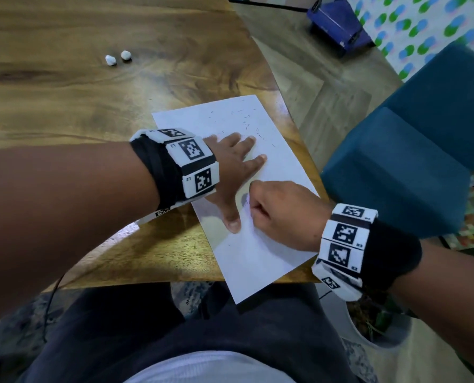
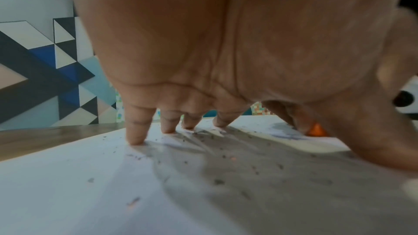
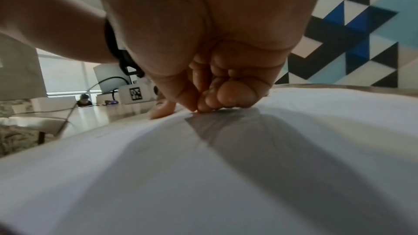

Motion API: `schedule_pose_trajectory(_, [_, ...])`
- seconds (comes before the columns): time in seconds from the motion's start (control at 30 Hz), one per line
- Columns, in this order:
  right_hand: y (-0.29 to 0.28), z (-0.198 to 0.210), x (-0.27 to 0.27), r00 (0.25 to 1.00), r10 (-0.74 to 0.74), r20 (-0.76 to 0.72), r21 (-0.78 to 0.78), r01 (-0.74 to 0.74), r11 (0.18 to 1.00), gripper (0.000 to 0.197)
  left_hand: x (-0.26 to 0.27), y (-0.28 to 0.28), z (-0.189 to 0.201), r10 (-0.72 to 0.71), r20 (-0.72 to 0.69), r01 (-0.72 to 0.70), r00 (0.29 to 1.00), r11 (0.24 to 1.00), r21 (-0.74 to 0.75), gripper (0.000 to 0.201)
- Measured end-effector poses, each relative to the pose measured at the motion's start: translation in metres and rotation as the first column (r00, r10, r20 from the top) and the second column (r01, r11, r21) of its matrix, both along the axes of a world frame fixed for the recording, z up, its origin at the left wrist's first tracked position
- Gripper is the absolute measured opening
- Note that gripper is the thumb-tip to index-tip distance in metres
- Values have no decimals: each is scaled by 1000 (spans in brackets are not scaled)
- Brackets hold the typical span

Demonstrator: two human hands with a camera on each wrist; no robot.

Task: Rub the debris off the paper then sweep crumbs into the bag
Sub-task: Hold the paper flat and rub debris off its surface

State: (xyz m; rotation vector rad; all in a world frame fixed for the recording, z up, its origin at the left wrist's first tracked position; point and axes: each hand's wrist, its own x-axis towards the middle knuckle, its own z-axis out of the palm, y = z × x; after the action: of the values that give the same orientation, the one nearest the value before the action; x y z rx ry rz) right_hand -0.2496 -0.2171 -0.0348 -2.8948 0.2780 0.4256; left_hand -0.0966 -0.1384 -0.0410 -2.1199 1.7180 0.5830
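A white sheet of paper (image 1: 258,258) lies at an angle on the near right corner of the wooden table (image 1: 64,100), its near corner hanging over the edge. Dark crumbs (image 1: 247,120) are scattered over its far half, and they also show in the left wrist view as crumbs (image 2: 217,181). My left hand (image 1: 238,167) lies flat on the sheet with fingers spread, fingertips (image 2: 135,138) pressing down. My right hand (image 1: 274,208) is curled just right of the left thumb, pinching a small orange eraser (image 3: 199,112) against the paper. The eraser (image 2: 316,130) sits beside a grey smudge (image 2: 285,131). The bag is not in view.
Two small white lumps (image 1: 118,58) sit far back on the table. A teal armchair (image 1: 412,161) stands close to the table's right edge. A blue box (image 1: 338,23) is on the floor beyond it, and a white plant pot (image 1: 379,327) is beside my right knee.
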Motion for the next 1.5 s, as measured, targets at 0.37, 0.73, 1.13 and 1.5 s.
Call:
schedule_pose_trajectory(0.37, [-50,1,28,956,-276,95,-71,283,956,8,0,1,0,18,-13,-17,1000,1000,13,150])
schedule_pose_trajectory(0.73, [13,0,-5,998,30,-53,-25,-31,999,18,1,2,0,13,-4,-13,1000,1000,4,149])
schedule_pose_trajectory(1.13, [-19,6,17,993,-115,12,-116,116,986,7,0,1,-1,26,-20,-26,999,1000,-3,151])
schedule_pose_trajectory(1.5, [-16,5,13,993,-119,-18,-87,117,989,11,-2,2,-4,23,-16,-23,1000,1000,-2,155])
